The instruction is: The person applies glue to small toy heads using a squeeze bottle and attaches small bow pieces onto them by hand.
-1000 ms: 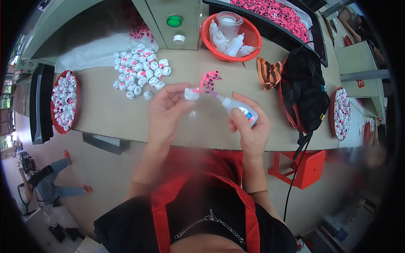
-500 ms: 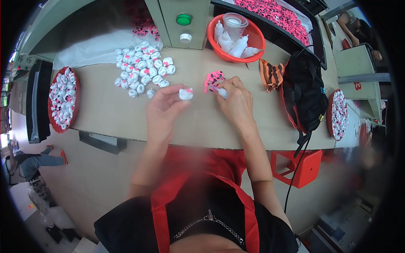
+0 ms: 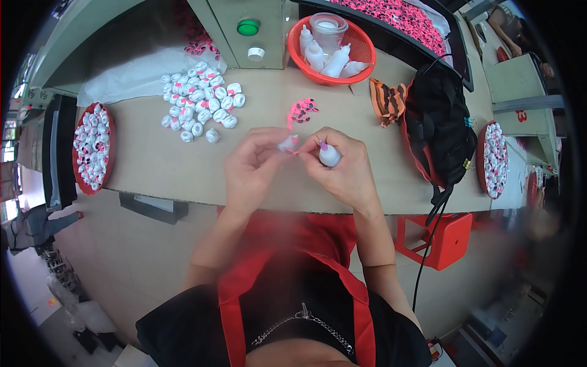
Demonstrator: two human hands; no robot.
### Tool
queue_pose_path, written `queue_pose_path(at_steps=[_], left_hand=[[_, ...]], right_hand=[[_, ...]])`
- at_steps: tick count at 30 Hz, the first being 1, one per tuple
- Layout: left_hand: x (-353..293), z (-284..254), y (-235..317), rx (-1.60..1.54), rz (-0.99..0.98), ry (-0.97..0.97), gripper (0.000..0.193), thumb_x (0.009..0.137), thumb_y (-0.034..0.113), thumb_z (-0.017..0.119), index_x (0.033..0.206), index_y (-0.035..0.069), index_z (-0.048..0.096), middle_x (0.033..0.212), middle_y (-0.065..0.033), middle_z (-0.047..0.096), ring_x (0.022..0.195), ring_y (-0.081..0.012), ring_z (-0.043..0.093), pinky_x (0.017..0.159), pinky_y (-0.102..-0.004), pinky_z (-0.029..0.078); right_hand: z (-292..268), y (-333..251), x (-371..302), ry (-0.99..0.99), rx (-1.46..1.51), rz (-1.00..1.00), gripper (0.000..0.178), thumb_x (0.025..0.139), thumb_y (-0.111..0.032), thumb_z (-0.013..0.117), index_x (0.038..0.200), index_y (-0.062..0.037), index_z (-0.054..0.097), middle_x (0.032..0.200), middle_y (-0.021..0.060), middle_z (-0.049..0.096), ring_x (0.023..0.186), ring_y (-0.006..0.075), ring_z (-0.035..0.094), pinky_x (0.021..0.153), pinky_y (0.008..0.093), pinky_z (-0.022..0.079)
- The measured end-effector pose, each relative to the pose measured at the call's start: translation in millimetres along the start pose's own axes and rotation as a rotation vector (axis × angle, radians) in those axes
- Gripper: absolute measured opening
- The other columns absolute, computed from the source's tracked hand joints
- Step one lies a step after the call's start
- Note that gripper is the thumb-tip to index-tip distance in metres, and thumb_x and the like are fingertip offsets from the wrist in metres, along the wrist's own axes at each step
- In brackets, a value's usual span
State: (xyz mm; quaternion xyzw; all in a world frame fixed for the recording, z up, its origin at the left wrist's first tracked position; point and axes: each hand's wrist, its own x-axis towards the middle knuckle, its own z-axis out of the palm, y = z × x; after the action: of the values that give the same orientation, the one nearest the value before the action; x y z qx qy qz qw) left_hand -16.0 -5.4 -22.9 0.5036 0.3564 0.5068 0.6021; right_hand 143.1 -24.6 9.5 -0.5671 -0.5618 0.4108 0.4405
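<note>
Between the thumb and fingers of my left hand is a small white rounded piece with a pink spot, slightly blurred. My right hand is closed around a small white squeeze bottle with a purple tip. Its thumb and forefinger reach a tiny pink piece beside the white one. Just beyond my hands lies a little pile of pink and dark pieces. A heap of similar white pieces, several with pink spots, spreads over the table to the left.
A red basket holds white bottles and a clear jar. Red trays of white pieces stand at the far left and far right. A black bag and an orange-black cloth lie right. Behind is a black tray of pink pieces.
My right hand has moved from the pink pile toward me, still with the bottle, and now meets my left hand. My left hand has shifted slightly right and nearer, tilting the white piece.
</note>
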Motion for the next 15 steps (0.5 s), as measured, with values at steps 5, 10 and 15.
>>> queue_pose_path(at_steps=[5,10,15], left_hand=[[-1.2,1.3,10.5,-0.008,-0.052,-0.048,0.026,0.076,-0.014,0.055,0.101,-0.007,0.056,0.111,-0.015,0.053,0.092,-0.0176,0.058,0.079,-0.0271,0.049],[1.5,-3.1,12.3,-0.008,-0.047,-0.06,0.025,0.079,-0.009,0.055,0.104,-0.007,0.055,0.105,-0.0125,0.056,0.091,-0.0165,0.058,0.079,-0.0271,0.047],[-5.0,3.6,10.7,-0.077,-0.073,0.004,0.022,0.081,-0.007,0.054,0.104,-0.006,0.056,0.108,-0.0143,0.056,0.094,-0.0167,0.056,0.083,-0.0266,0.045]], right_hand=[[-0.1,5.9,-1.5,0.054,-0.094,-0.123,0.008,0.07,0.002,0.063,0.076,0.0,0.058,0.071,0.0039,0.06,0.064,0.0086,0.054,0.06,0.0217,0.044],[8.2,4.9,-3.4,0.148,-0.103,-0.212,0.013,0.069,0.003,0.064,0.08,-0.0011,0.059,0.074,0.004,0.059,0.065,0.0089,0.055,0.06,0.021,0.044],[12.6,5.5,-1.8,0.105,0.028,-0.134,0.016,0.069,0.003,0.065,0.084,-0.001,0.06,0.074,0.0011,0.057,0.064,0.0065,0.052,0.058,0.0199,0.042]])
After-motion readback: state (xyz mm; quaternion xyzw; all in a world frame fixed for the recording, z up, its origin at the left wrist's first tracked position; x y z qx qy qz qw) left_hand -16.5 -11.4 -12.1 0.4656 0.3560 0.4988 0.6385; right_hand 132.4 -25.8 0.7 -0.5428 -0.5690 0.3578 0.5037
